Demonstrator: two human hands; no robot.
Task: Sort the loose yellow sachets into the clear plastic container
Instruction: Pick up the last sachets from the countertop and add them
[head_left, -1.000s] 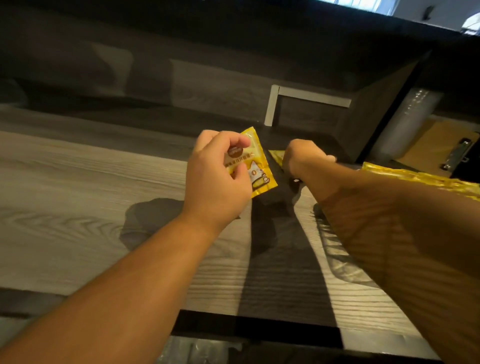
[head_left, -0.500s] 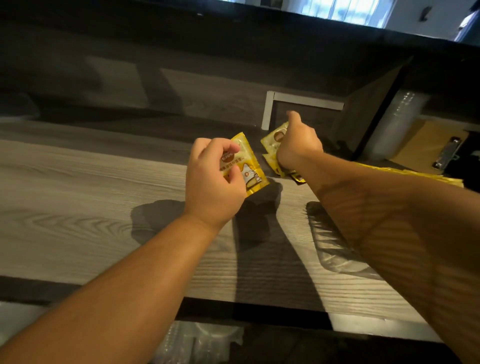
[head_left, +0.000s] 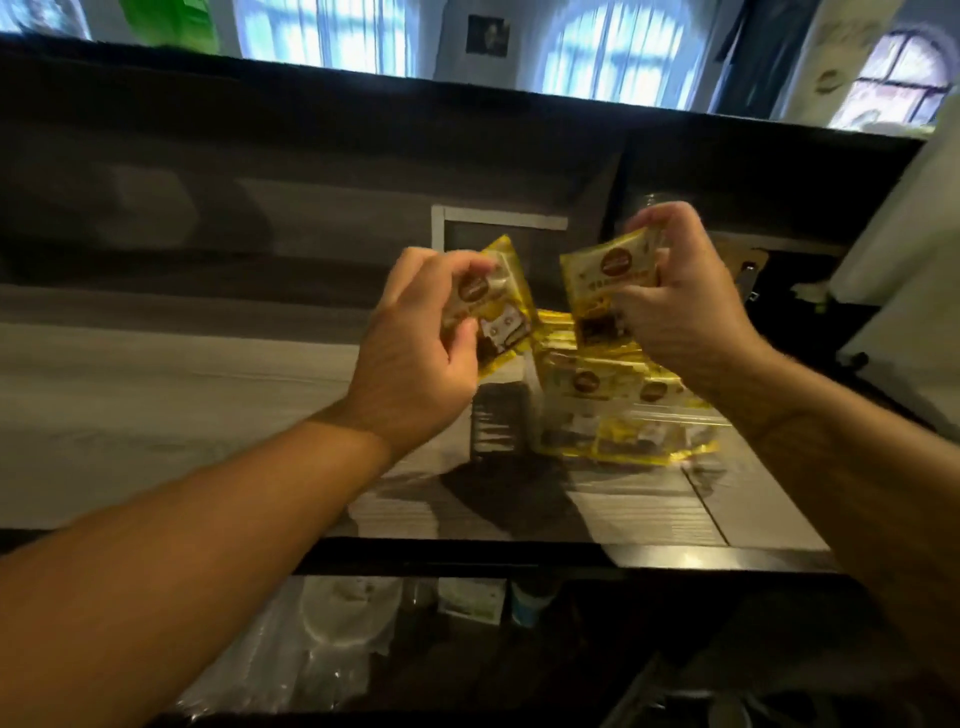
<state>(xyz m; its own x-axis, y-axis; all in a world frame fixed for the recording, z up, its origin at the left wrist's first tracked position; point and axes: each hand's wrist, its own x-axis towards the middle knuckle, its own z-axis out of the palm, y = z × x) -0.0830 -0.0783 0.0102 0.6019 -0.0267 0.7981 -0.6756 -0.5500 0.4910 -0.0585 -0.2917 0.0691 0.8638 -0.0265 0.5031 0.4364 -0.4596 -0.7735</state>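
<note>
Sachets are being held in both hands above the worktop (head_left: 156, 415). On the left, the left hand (head_left: 415, 358) is pinching one yellow sachet (head_left: 498, 306) between thumb and fingers. Just to the right, the right hand (head_left: 685, 301) is gripping a second sachet (head_left: 608, 280), raised. Between and beyond the wrists, the clear container (head_left: 623, 415) is sitting on the worktop, already holding stacked sachets. Doing this well probably means lowering each sachet flat onto the stack, edges aligned, and releasing only once it is inside the walls.
</note>
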